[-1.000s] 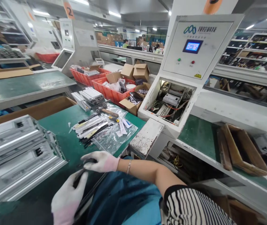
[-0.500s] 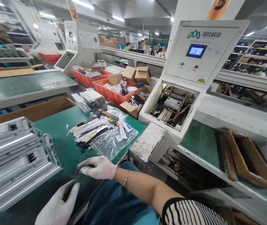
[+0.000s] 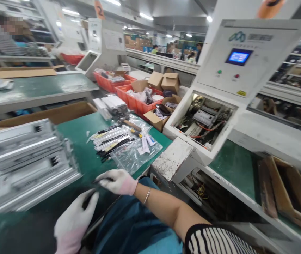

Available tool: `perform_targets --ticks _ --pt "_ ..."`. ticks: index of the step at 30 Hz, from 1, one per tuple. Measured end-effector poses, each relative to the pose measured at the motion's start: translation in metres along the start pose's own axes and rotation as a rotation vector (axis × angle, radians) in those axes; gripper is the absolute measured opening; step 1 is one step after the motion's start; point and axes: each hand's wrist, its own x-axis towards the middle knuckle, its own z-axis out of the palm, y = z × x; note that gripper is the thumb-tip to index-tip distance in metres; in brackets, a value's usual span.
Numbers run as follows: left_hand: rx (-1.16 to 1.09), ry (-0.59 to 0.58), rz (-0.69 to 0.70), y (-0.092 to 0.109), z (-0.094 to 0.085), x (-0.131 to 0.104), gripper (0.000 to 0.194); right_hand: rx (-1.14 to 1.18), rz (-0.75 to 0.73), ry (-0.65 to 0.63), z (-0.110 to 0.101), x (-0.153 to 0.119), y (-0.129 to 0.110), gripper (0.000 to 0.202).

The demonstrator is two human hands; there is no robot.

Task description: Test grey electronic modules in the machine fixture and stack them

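Both my hands wear white gloves with pink cuffs and hover at the front edge of the green worktable (image 3: pixel 85 141). My left hand (image 3: pixel 76 217) is loosely curved, thumb apart from the fingers, with nothing visible in it. My right hand (image 3: pixel 117 181) lies just beyond it, half curled with a gap at the thumb; its fingertips look dark and I see nothing held. To the left, nearest my left hand, silver metal housings (image 3: pixel 31 169) are stacked. Beyond my right hand, a bundle of black and white strips (image 3: pixel 112 141) rests by a clear plastic bag (image 3: pixel 129 158).
A wooden-handled tool (image 3: pixel 132 125) lies behind the strips, near more silver housings (image 3: pixel 113 104). Red bins (image 3: pixel 133 102) and open cardboard boxes (image 3: pixel 154 120) stand behind the table. On the right rises a white machine cabinet (image 3: pixel 219 77) with a lit screen. Another person (image 3: pixel 7 38) is at far left.
The view has turned a little to the left, so the scene sits further right in the picture. My hands keep nearly the same pose, slightly higher in view.
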Motion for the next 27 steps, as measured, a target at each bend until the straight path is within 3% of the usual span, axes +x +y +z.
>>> perform_targets --ticks 4,9,12,15,18,21,24,27 --pt "-0.052 -0.058 -0.014 0.021 -0.011 -0.014 0.045 -0.107 -0.044 0.071 0.002 0.000 -0.013 0.026" --pt "-0.098 -0.021 -0.026 0.025 -0.010 -0.023 0.036 -0.357 -0.404 -0.017 -0.001 0.039 -0.060 0.030" --pt "-0.139 0.007 -0.018 0.025 -0.007 -0.028 0.030 -0.606 -0.552 -0.186 0.012 0.073 -0.088 0.061" --pt "-0.202 0.039 0.022 0.024 -0.004 -0.032 0.025 -0.885 -0.575 -0.324 0.037 0.102 -0.103 0.089" --pt "-0.316 0.072 0.036 0.022 -0.002 -0.034 0.021 -1.133 -0.505 -0.437 0.064 0.124 -0.107 0.111" --pt "-0.426 0.106 0.015 0.021 -0.002 -0.035 0.016 -1.293 -0.440 -0.505 0.081 0.133 -0.105 0.113" --pt "-0.517 0.144 -0.016 0.021 -0.001 -0.036 0.013 -1.314 -0.463 -0.484 0.082 0.129 -0.101 0.103" --pt "-0.658 0.219 -0.076 0.017 0.001 -0.036 0.015 -1.253 -0.566 -0.449 0.066 0.113 -0.096 0.097"
